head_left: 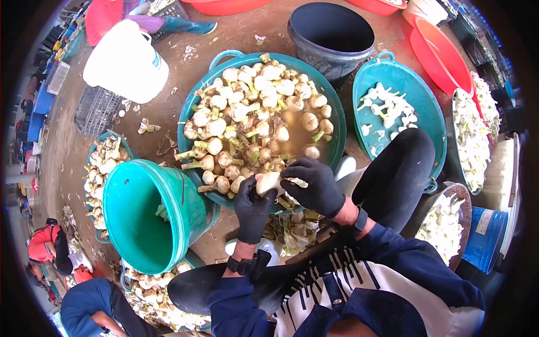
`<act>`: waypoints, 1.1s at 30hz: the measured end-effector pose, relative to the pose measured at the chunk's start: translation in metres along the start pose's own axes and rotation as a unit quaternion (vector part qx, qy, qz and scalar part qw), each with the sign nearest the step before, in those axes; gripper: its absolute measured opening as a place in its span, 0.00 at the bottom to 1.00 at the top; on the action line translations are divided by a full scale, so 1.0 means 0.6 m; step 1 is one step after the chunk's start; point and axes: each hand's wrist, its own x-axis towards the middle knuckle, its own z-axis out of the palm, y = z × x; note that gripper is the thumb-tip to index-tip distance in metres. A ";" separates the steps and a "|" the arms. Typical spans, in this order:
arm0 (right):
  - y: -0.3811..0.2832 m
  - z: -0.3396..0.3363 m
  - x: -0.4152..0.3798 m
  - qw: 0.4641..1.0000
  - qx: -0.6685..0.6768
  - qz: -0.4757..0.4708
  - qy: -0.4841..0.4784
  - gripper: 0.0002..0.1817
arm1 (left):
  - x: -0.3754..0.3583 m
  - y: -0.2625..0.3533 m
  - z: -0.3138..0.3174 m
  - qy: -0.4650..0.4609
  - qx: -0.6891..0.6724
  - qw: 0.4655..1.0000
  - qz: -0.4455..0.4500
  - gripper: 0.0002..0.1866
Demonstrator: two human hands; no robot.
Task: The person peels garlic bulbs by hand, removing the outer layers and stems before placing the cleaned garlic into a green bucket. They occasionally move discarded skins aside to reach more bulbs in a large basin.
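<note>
My left hand [254,206], in a black glove, is closed around a pale garlic bulb [268,183] at the near rim of a wide teal tub [338,121]. My right hand [314,188], gloved alike, has its fingers curled against the bulb's right side, with a whitish bit of skin by the fingertips. In the tub, many garlic bulbs [238,109] with short stems sit in murky brown water [295,132]. Below my hands lies a heap of peeled-off skins [295,233].
Left of my knees a green bucket [140,216] leans over, beside a basket of bulbs [106,163]. A teal basin [404,70] holds cleaned white pieces at right. A black bucket [331,62] and a white bucket [126,64] stand further off. Other people sit at the left.
</note>
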 end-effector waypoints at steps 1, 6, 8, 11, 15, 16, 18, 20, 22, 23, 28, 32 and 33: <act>0.000 0.004 -0.002 1.000 -0.025 -0.002 0.004 0.08 | -0.002 -0.002 0.002 0.001 0.001 1.000 0.015 0.23; -0.003 0.009 -0.004 0.996 -0.083 -0.025 0.012 0.05 | -0.004 -0.016 0.002 0.012 0.056 0.995 0.077 0.22; 0.001 0.009 -0.005 0.996 -0.085 -0.021 0.002 0.04 | -0.004 -0.017 0.002 0.006 0.041 0.997 0.071 0.22; 0.011 0.009 -0.007 0.999 -0.041 0.012 -0.012 0.04 | -0.004 -0.016 -0.005 -0.032 0.045 0.997 0.049 0.22; 0.050 0.016 -0.010 0.996 0.008 0.088 0.026 0.05 | -0.008 0.000 -0.014 -0.108 -0.023 0.994 0.012 0.23; 0.067 0.016 -0.010 0.994 -0.003 0.103 0.046 0.05 | -0.010 0.007 -0.015 -0.125 -0.036 0.991 0.009 0.23; 0.091 0.005 -0.011 0.989 -0.050 0.132 0.049 0.06 | -0.012 0.016 -0.018 -0.158 -0.064 0.985 0.004 0.25; 0.104 -0.007 -0.010 0.979 -0.121 0.162 0.034 0.07 | -0.011 0.014 -0.024 -0.156 -0.086 0.984 -0.027 0.27; 0.113 -0.020 -0.019 0.976 -0.128 0.176 -0.029 0.07 | -0.011 0.010 -0.023 -0.146 -0.129 0.979 -0.055 0.28; 0.116 -0.023 -0.020 0.983 -0.117 0.138 -0.020 0.07 | -0.009 0.010 -0.022 -0.140 -0.160 0.975 -0.068 0.28; 0.079 -0.047 0.005 0.989 0.122 0.035 -0.081 0.14 | 0.001 0.001 -0.026 -0.138 -0.263 0.947 -0.125 0.24; 0.041 -0.028 0.004 0.983 0.138 0.005 -0.118 0.16 | 0.002 0.007 -0.016 -0.143 -0.276 0.940 -0.141 0.26; 0.038 -0.024 0.004 0.982 0.140 0.017 -0.126 0.15 | 0.000 0.011 -0.014 -0.144 -0.262 0.944 -0.139 0.26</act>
